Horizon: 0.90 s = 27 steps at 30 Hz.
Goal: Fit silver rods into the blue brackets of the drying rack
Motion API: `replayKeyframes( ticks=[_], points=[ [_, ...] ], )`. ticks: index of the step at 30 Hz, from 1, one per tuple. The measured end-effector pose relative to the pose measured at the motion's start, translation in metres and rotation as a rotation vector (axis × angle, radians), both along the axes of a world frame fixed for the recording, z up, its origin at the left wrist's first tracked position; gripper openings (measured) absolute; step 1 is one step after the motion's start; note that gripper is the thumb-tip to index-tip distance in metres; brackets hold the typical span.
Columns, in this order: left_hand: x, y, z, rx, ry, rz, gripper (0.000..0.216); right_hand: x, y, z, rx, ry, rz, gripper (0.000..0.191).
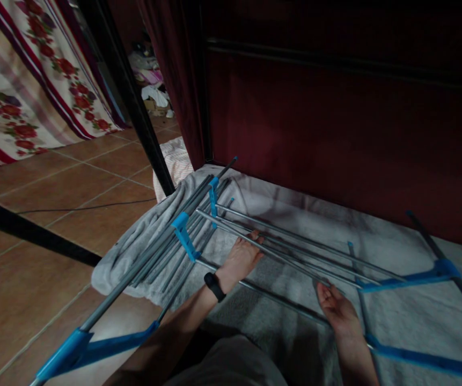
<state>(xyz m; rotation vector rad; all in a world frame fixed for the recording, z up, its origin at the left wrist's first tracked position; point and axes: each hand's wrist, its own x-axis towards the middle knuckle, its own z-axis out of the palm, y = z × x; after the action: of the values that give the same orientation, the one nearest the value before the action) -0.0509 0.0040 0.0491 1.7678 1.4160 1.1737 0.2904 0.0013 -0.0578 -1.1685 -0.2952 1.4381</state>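
A folded drying rack of grey metal rods [279, 244] and blue plastic joints [184, 236] lies flat on a grey blanket [255, 316] on the floor. My left hand [241, 257], a black band on its wrist, reaches under the thin rods, fingers stretched forward and touching them. My right hand [337, 308] is lower right, palm up, fingers curled around a grey rod of the rack. A bundle of longer grey rods [154, 254] runs diagonally at the left.
Brown floor tiles [45, 225] lie to the left, crossed by a black bar [33, 233] and a black post [134, 102]. A dark red fabric wall [335, 118] stands behind the blanket. Floral cloth [21, 80] hangs at the upper left.
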Motion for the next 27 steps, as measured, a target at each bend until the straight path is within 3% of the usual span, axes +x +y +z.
replayKeyframes(
  ticks=[3, 9, 14, 19, 27],
  points=[
    [0.001, 0.0, -0.002, -0.123, -0.188, -0.01, 0.044, -0.001, 0.001, -0.001, -0.135, 0.059, -0.067, 0.013],
    [0.013, 0.001, 0.0, -0.344, -0.535, -0.045, 0.044, -0.001, -0.003, -0.001, -0.079, 0.137, -0.073, 0.021],
    [0.005, 0.002, 0.015, -0.243, -0.735, 0.125, 0.036, 0.0, -0.004, 0.007, -0.166, 0.203, -0.146, 0.021],
    [-0.014, 0.005, 0.032, -0.084, -0.777, 0.295, 0.032, 0.003, -0.005, 0.009, -0.226, 0.22, -0.198, 0.018],
    [-0.043, 0.015, 0.036, 0.055, -0.834, 0.453, 0.036, 0.006, -0.007, 0.002, -0.177, 0.224, -0.177, 0.016]
  ],
)
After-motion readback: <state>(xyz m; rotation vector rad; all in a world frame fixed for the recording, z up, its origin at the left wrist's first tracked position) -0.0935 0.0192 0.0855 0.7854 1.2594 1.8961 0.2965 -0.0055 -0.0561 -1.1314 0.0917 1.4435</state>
